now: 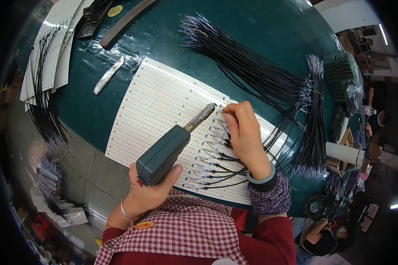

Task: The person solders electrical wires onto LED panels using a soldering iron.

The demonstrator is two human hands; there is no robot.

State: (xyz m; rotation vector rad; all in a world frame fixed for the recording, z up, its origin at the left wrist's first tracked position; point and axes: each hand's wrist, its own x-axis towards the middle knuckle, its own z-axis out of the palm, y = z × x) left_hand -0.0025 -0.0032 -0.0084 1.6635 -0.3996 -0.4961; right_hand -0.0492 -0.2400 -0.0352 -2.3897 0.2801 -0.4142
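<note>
1. Across the table point(274, 22), the board point(159, 106) lies flat; it looks thin, light and fairly stiff, its dotted face easily harmed, so the edges seem the safest hold
2. Over its near right part, black wires point(225, 172) fan out; they look light and springy, with fine ends likely to bend, best taken close to the tip
3. The right hand point(245, 132) brings thumb and forefinger together, apparently pinching one of the wires by its end
4. The left hand point(152, 192) wraps the gun point(163, 152), thumb along its side, other fingers mostly hidden
5. The gun seems rigid and rather heavy; its handle suits the grip, while the metal nose, near the right fingertips, may be hot
6. Beyond the board lies a thick bundle point(252, 62)
</note>
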